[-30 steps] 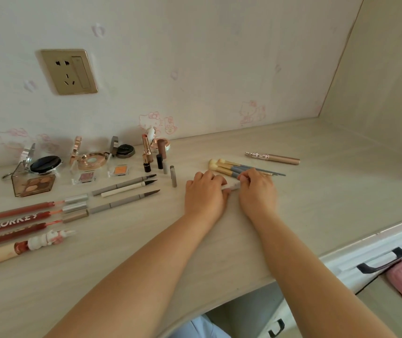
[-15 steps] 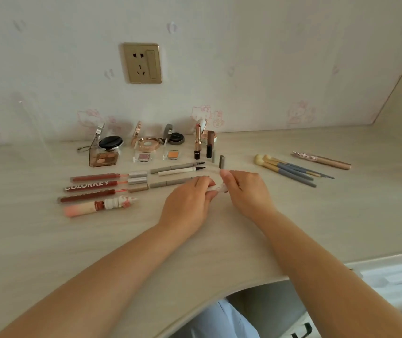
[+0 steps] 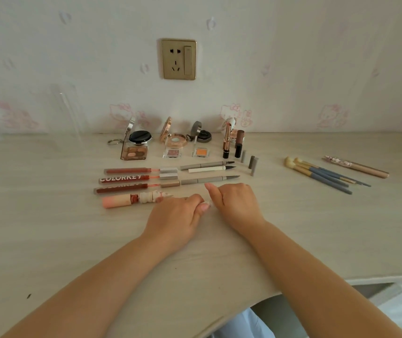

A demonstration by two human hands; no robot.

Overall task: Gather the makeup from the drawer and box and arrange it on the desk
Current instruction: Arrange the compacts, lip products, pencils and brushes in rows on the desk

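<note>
Makeup brushes (image 3: 322, 173) right of hands, lip glosses (image 3: 131, 178) left.

wall (image 3: 292, 57): pale wallpaper (pink cat prints) | gold socket (image 3: 178, 59) | light wood desk (image 3: 317, 235)

Counter (image 3: 48, 240), pale wood grain. On it: back row of three open compacts (image 3: 136, 140), two small eyeshadow pans (image 3: 173, 152), upright lipsticks (image 3: 227, 140); lip-gloss tubes (image 3: 126, 179) lying in rows beside liner pens (image 3: 209, 179); loose grey caps (image 3: 253, 164); blue-handled brushes (image 3: 322, 175) and a tan pencil (image 3: 358, 167) at right.
</note>
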